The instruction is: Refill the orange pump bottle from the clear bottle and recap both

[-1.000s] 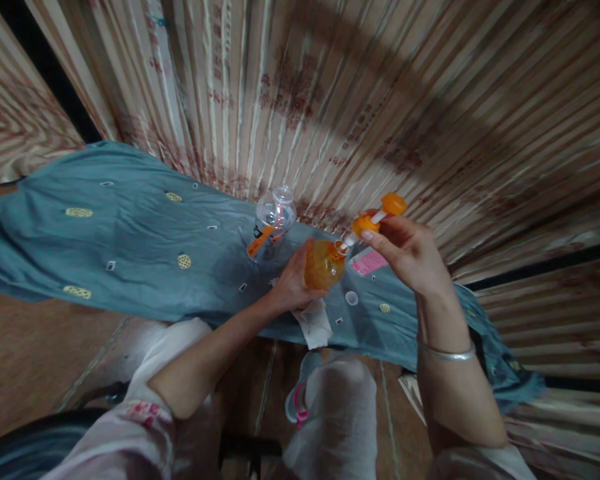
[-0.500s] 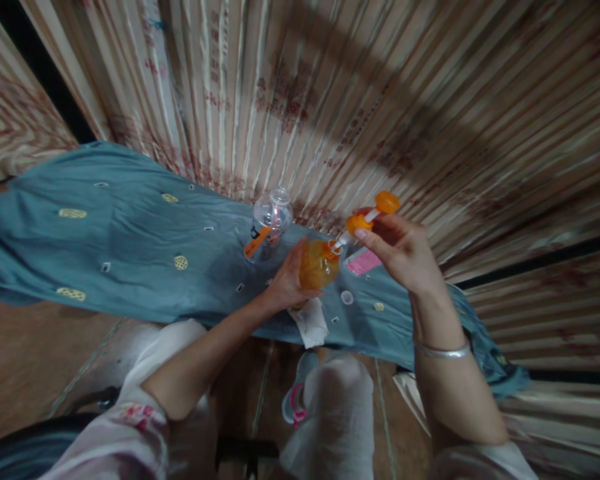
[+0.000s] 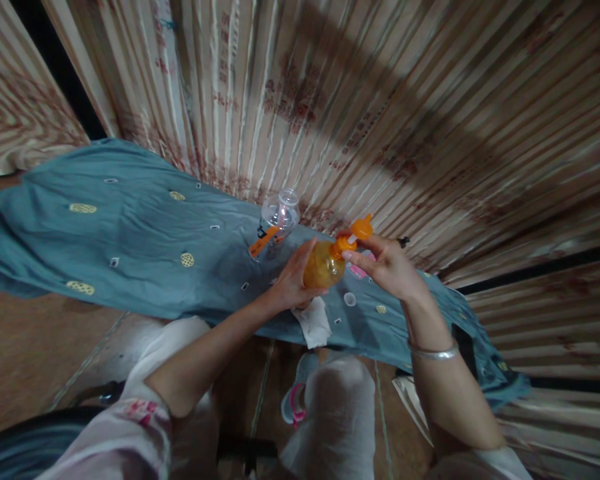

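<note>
While one left hand [image 3: 296, 279] wraps firmly round one amber bottle [image 3: 321, 268], one right hand [image 3: 387, 267] has thumb and fingers closed on one orange pump [image 3: 362, 228]; two hands, two parts, and they meet at the neck, the pump's collar right at the bottle's mouth, though whether the threads have caught cannot be told; the bottle leans toward the right hand, above the blue patterned cloth [image 3: 145, 247]. That makes two bottles in play; the second, a clear bottle [image 3: 286, 215] with one orange strip on its label, stands beyond the left hand, its mouth uncapped; one pink-labelled item [image 3: 360, 269] lies partly hidden behind the right hand's fingers; one small round disc [image 3: 350, 299] sits to the right of the amber bottle; one white tissue [image 3: 315, 323] spreads just below the left hand, at the near edge; one silver bangle [image 3: 436, 353] circles the right wrist.
</note>
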A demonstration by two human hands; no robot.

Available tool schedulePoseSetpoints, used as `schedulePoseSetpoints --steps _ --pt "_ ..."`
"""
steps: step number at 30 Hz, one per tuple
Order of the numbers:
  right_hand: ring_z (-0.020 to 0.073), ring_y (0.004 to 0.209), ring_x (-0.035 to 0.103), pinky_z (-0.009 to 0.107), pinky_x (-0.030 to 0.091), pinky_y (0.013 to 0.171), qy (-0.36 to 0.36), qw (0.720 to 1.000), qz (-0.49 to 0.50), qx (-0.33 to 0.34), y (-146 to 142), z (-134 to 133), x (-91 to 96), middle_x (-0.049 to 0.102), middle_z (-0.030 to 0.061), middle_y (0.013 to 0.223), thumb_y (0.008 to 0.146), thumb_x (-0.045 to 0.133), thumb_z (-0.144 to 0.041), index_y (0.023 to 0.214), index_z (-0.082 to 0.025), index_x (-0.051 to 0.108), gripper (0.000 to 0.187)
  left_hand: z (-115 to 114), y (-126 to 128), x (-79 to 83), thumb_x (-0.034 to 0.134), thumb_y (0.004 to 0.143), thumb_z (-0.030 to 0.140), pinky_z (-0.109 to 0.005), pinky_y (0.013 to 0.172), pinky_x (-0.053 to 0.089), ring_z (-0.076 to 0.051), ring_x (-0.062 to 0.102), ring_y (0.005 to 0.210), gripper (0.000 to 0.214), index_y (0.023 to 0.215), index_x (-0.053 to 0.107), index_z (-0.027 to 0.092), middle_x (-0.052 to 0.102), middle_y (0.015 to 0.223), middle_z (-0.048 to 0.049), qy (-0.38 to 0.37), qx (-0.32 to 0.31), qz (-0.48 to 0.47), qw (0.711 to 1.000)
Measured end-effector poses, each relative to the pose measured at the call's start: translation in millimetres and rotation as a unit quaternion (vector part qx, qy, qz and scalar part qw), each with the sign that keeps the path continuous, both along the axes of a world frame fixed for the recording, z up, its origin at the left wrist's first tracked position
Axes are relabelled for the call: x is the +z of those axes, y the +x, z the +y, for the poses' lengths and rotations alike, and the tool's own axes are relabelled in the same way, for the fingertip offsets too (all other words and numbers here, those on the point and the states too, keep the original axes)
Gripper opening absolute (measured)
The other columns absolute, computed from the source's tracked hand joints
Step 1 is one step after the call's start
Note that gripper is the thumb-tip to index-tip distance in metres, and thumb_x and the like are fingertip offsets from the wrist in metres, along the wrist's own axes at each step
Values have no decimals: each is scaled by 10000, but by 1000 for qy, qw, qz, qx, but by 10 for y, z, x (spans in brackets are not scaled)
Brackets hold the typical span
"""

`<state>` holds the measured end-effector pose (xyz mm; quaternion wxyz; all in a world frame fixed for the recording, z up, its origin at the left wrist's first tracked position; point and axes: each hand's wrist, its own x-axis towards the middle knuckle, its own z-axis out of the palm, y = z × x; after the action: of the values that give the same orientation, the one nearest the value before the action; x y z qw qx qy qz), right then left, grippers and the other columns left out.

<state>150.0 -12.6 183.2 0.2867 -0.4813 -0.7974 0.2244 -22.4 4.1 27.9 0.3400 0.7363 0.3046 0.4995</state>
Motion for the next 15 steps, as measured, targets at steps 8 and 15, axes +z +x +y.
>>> schedulePoseSetpoints --steps 8,15 --pt "234 1033 671 428 504 964 -7 1000 19 -9 62 15 -92 723 72 1128 782 684 -553 1121 -225 693 471 -1 2 0 809 693 443 -549 1188 279 -334 342 1444 1092 1542 154 234 341 1557 -173 6 -4 -1 1000" --pt "226 956 683 389 517 907 30 999 -12 -22 12 6 -82 746 52 1007 797 658 -571 1018 -217 718 421 8 4 -24 808 700 438 -541 1190 282 -338 354 1439 1095 1546 145 227 338 1560 -179 11 -1 2 1000"
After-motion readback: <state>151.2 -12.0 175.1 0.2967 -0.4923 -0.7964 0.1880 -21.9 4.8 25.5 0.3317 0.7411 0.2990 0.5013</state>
